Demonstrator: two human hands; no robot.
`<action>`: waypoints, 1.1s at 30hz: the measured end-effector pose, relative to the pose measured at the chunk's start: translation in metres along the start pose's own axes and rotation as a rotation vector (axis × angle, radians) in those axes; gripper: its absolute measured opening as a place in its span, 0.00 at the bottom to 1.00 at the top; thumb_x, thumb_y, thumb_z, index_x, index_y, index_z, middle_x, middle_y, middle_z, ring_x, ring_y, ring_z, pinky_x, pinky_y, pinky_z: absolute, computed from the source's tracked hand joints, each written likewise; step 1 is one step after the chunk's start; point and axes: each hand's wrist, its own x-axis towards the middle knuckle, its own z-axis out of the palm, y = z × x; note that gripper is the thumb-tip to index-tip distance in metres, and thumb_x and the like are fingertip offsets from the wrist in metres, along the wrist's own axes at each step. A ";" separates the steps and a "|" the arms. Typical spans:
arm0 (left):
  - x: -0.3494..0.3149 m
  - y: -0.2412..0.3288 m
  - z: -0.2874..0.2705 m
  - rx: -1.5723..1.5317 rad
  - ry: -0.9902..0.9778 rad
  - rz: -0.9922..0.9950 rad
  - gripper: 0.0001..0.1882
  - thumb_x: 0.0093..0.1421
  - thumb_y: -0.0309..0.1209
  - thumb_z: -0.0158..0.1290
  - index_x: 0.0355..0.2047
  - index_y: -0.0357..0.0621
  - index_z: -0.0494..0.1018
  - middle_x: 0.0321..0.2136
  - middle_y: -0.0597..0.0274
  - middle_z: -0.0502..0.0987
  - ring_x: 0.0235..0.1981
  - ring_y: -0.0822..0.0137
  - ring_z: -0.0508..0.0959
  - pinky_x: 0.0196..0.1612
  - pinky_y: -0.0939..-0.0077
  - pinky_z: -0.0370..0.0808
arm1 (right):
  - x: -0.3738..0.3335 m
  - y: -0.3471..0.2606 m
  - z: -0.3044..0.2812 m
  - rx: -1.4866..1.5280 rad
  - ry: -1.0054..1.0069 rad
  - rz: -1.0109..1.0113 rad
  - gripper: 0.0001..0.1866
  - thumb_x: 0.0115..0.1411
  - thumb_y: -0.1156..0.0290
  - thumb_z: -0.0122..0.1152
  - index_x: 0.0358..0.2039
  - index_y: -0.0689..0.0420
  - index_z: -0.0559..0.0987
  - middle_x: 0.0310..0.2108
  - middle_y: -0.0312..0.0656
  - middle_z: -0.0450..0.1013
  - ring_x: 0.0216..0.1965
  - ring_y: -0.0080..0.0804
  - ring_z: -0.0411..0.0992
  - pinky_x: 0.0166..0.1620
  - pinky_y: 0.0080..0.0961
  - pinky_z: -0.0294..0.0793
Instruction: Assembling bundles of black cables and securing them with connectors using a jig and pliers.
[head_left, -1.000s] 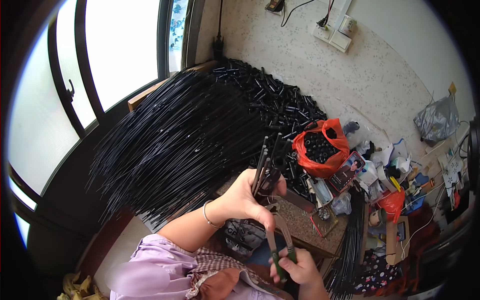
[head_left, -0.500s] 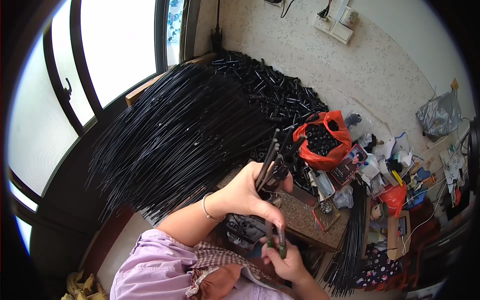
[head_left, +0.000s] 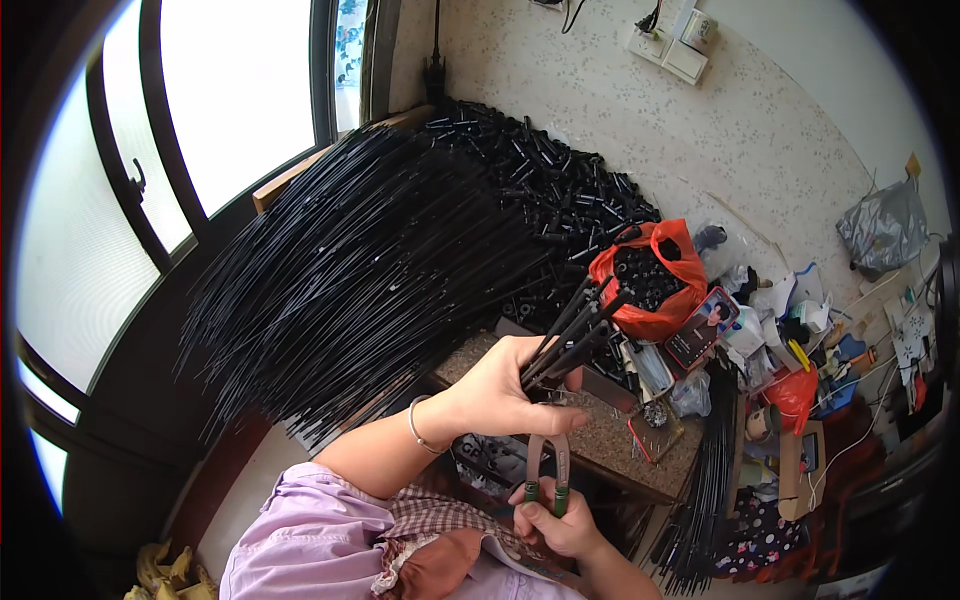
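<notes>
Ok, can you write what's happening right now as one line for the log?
left hand: grips bundle of thin black rods | right hand: holds pliers under bundle | behind: big rod pile, red bag

Bright daylight thru dark-framed window (head_left: 200, 110) at left. Speckled pale wall (head_left: 760, 130) w/ white sockets (head_left: 672, 45) up top.

Right hand (head_left: 556, 518) dropped lower with the pliers (head_left: 548, 470).

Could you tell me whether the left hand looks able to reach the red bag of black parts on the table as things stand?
Probably not freely: the left hand is closed around a bundle of black rods. The red bag lies just beyond the rod tips with nothing between, so the path looks open, but the hand is occupied.
</notes>
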 end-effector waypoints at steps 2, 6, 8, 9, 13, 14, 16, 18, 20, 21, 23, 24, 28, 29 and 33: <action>0.000 -0.001 0.008 -0.096 0.061 -0.013 0.13 0.32 0.25 0.58 0.19 0.39 0.66 0.17 0.71 0.65 0.19 0.83 0.63 0.19 0.91 0.58 | 0.004 0.012 0.005 -0.008 0.141 -0.051 0.07 0.50 0.72 0.47 0.26 0.63 0.64 0.13 0.37 0.61 0.14 0.19 0.60 0.18 0.13 0.59; -0.005 -0.004 0.011 -0.227 0.140 -0.008 0.14 0.32 0.26 0.58 0.21 0.38 0.66 0.19 0.70 0.66 0.19 0.82 0.64 0.21 0.91 0.60 | 0.013 0.011 -0.001 -0.528 0.492 -0.215 0.05 0.49 0.73 0.48 0.24 0.62 0.66 0.13 0.34 0.63 0.13 0.18 0.60 0.17 0.13 0.60; -0.007 -0.008 0.006 -0.123 0.129 0.027 0.15 0.31 0.26 0.58 0.21 0.38 0.66 0.19 0.70 0.66 0.19 0.82 0.64 0.21 0.91 0.60 | 0.014 0.009 -0.004 -0.665 0.536 -0.273 0.07 0.48 0.72 0.50 0.25 0.61 0.66 0.12 0.39 0.63 0.13 0.25 0.62 0.18 0.17 0.61; -0.007 -0.011 0.003 -0.020 0.117 0.061 0.15 0.31 0.27 0.58 0.21 0.38 0.66 0.19 0.69 0.66 0.19 0.83 0.64 0.21 0.92 0.60 | 0.015 0.008 -0.003 -0.801 0.578 -0.329 0.08 0.47 0.70 0.51 0.26 0.60 0.66 0.11 0.44 0.63 0.12 0.31 0.64 0.18 0.20 0.62; -0.008 -0.021 0.010 -0.043 0.228 0.154 0.13 0.32 0.26 0.56 0.20 0.39 0.65 0.19 0.69 0.66 0.19 0.83 0.64 0.20 0.92 0.60 | 0.012 0.011 0.007 -0.715 0.547 -0.183 0.07 0.47 0.71 0.51 0.25 0.60 0.66 0.11 0.44 0.63 0.12 0.36 0.64 0.18 0.22 0.62; -0.005 -0.026 0.013 -0.039 0.259 0.172 0.12 0.33 0.28 0.56 0.18 0.40 0.64 0.12 0.72 0.62 0.14 0.83 0.59 0.16 0.89 0.55 | 0.010 0.011 0.010 -0.690 0.558 -0.173 0.08 0.47 0.71 0.51 0.26 0.60 0.66 0.12 0.45 0.63 0.14 0.38 0.65 0.18 0.23 0.62; -0.004 -0.021 0.020 0.006 0.273 0.166 0.12 0.34 0.28 0.56 0.19 0.40 0.64 0.12 0.72 0.62 0.14 0.83 0.59 0.16 0.89 0.55 | 0.000 0.005 0.005 -0.745 0.557 -0.212 0.07 0.47 0.73 0.50 0.26 0.61 0.66 0.11 0.39 0.63 0.13 0.27 0.64 0.18 0.18 0.62; -0.003 -0.014 0.022 0.110 0.301 0.161 0.15 0.35 0.30 0.57 0.23 0.39 0.64 0.12 0.72 0.62 0.15 0.83 0.59 0.17 0.88 0.56 | -0.007 -0.009 -0.001 -0.774 0.511 -0.187 0.08 0.46 0.76 0.50 0.29 0.62 0.66 0.10 0.33 0.63 0.12 0.17 0.62 0.17 0.13 0.61; 0.000 -0.008 0.014 0.011 0.232 0.164 0.17 0.40 0.30 0.55 0.29 0.38 0.62 0.16 0.71 0.64 0.17 0.82 0.62 0.19 0.88 0.60 | -0.011 -0.023 -0.012 -0.629 0.410 -0.189 0.16 0.45 0.78 0.50 0.37 0.63 0.62 0.16 0.36 0.64 0.15 0.18 0.62 0.20 0.14 0.62; 0.003 -0.010 0.012 -0.095 0.208 0.210 0.17 0.41 0.29 0.54 0.31 0.38 0.62 0.18 0.70 0.65 0.18 0.82 0.63 0.21 0.88 0.61 | -0.012 -0.033 -0.012 -0.349 0.376 -0.229 0.20 0.44 0.82 0.48 0.40 0.62 0.59 0.22 0.39 0.64 0.18 0.21 0.62 0.22 0.14 0.62; 0.002 -0.018 -0.003 -0.132 0.148 0.225 0.12 0.44 0.28 0.52 0.28 0.38 0.62 0.18 0.68 0.65 0.18 0.80 0.64 0.21 0.87 0.62 | -0.023 -0.035 -0.028 -0.034 0.368 -0.189 0.23 0.42 0.84 0.46 0.42 0.60 0.58 0.26 0.42 0.62 0.22 0.23 0.62 0.24 0.15 0.62; 0.002 -0.018 -0.004 -0.284 0.071 0.251 0.12 0.43 0.27 0.52 0.26 0.39 0.62 0.18 0.68 0.65 0.18 0.80 0.64 0.21 0.87 0.62 | -0.028 -0.042 -0.031 0.137 0.298 -0.188 0.24 0.40 0.85 0.47 0.42 0.60 0.58 0.29 0.43 0.61 0.27 0.27 0.62 0.23 0.16 0.62; -0.001 -0.020 0.001 -0.283 -0.022 0.214 0.12 0.44 0.31 0.52 0.24 0.39 0.62 0.14 0.68 0.64 0.15 0.79 0.63 0.18 0.86 0.61 | -0.034 -0.050 -0.041 -0.071 0.342 -0.282 0.18 0.36 0.75 0.56 0.32 0.61 0.66 0.37 0.41 0.60 0.40 0.35 0.57 0.35 0.24 0.62; -0.002 -0.021 0.004 -0.282 -0.024 0.214 0.12 0.44 0.31 0.52 0.24 0.39 0.62 0.14 0.68 0.64 0.15 0.79 0.63 0.18 0.86 0.61 | -0.035 -0.053 -0.038 -0.071 0.344 -0.284 0.18 0.36 0.75 0.56 0.32 0.61 0.66 0.37 0.41 0.60 0.40 0.35 0.57 0.35 0.24 0.62; -0.005 -0.027 0.007 -0.515 -0.131 0.201 0.18 0.46 0.42 0.50 0.24 0.39 0.60 0.12 0.69 0.62 0.13 0.79 0.61 0.16 0.88 0.58 | -0.033 -0.073 -0.027 -1.529 0.569 -0.647 0.08 0.32 0.70 0.56 0.17 0.56 0.71 0.35 0.36 0.62 0.42 0.44 0.54 0.44 0.38 0.49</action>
